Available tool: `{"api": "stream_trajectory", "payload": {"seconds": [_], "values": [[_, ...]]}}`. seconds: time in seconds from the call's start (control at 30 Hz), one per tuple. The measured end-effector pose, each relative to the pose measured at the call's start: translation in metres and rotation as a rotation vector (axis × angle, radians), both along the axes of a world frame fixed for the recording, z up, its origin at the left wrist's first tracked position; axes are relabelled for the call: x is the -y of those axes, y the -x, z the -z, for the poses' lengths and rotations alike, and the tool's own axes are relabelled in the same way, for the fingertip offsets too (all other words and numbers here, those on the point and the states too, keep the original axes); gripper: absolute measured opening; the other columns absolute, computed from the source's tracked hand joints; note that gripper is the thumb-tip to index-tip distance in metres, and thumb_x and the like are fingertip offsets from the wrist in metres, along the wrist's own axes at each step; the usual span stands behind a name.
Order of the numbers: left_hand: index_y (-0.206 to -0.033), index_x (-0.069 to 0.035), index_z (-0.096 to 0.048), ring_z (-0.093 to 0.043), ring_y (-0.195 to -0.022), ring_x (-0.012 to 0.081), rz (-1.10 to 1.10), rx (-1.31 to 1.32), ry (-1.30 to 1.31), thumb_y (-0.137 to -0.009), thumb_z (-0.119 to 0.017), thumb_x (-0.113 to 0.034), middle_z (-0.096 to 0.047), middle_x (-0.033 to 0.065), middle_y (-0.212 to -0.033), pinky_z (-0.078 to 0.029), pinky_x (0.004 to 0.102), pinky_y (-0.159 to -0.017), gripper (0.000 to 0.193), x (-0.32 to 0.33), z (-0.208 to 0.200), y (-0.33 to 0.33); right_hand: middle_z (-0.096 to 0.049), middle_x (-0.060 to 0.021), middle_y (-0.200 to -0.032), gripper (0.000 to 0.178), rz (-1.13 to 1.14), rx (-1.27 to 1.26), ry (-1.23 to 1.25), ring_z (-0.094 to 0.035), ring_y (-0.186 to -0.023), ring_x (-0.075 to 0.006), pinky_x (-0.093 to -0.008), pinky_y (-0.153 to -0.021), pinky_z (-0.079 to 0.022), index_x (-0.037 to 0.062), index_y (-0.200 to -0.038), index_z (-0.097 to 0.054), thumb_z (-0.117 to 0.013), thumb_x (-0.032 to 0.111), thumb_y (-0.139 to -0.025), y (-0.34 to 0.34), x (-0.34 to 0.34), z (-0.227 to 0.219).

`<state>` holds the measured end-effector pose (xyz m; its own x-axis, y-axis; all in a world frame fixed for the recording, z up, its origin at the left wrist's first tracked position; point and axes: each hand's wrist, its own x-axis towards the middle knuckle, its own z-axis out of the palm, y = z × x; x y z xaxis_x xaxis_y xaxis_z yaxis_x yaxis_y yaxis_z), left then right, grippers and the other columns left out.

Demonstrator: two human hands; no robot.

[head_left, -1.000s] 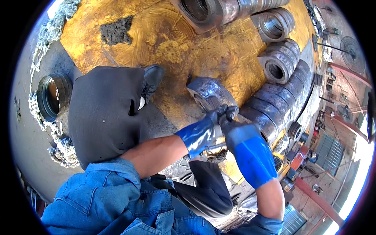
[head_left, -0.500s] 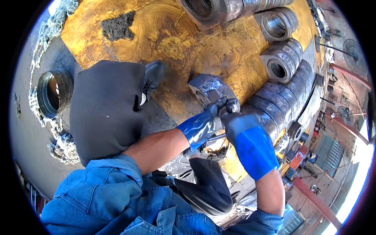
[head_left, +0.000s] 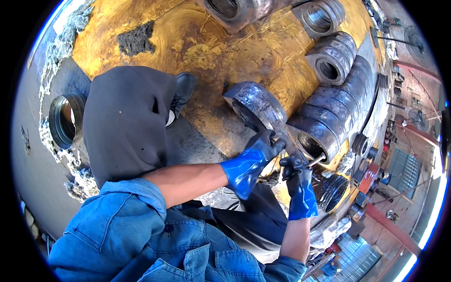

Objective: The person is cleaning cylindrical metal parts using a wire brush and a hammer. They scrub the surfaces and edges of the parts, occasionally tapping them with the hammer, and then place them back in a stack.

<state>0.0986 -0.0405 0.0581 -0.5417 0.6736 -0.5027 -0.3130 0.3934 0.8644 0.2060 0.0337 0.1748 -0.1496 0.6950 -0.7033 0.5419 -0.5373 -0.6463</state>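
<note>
Both my hands wear gloves, black over the fingers and blue at the cuffs. My left hand is closed beside the lower edge of a thick dark steel ring; what its fingers hold, if anything, is hidden. Just to its right, my right hand is closed around a thin metal rod, whose pale end sticks out to the right. The rod's other end is hidden by the hand. The ring rests tilted on the floor in front of my hands.
Right of the ring lies a row of similar steel rings, with more rings beyond. A threaded ring lies near my right wrist. Another ring and grey fibrous scraps are at left. Yellow-stained floor spreads ahead.
My hands have drawn apart, the right moving down and away from the ring. The rod, which pointed down-left, now sticks out to the right. My view has shifted slightly.
</note>
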Motion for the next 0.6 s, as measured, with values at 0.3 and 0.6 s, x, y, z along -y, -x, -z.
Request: {"api": "stream_trajectory", "payload": {"seconds": [0.3,0.6], "values": [[-0.133,-0.006,-0.058,-0.061,-0.122,0.037,0.184,-1.138,-0.502,-0.079,-0.075,-0.024,-0.061,0.018,-0.132,-0.051,0.0474,-0.1,0.06,0.011,-0.028,0.045,-0.072,-0.0129,-0.087,0.038,0.195,-0.028,0.139,-0.054,-0.058,-0.0135,-0.028,-0.048,-0.043,0.002,-0.125,-0.064,-0.062,0.03,-0.1,0.009,-0.007,-0.036],[-0.099,-0.017,-0.073,-0.066,-0.091,0.0362,0.457,-0.892,-0.516,-0.065,-0.075,-0.016,-0.07,0.0093,-0.093,-0.05,0.0493,-0.077,0.034,-0.043,0.021,0.064,-0.072,-0.019,-0.107,0.047,-0.094,0.051,-0.142,-0.07,-0.082,-0.0273,-0.037,-0.07,-0.057,-0.001,-0.131,-0.058,-0.065,0.032,-0.097,0.03,-0.007,-0.035]]}}
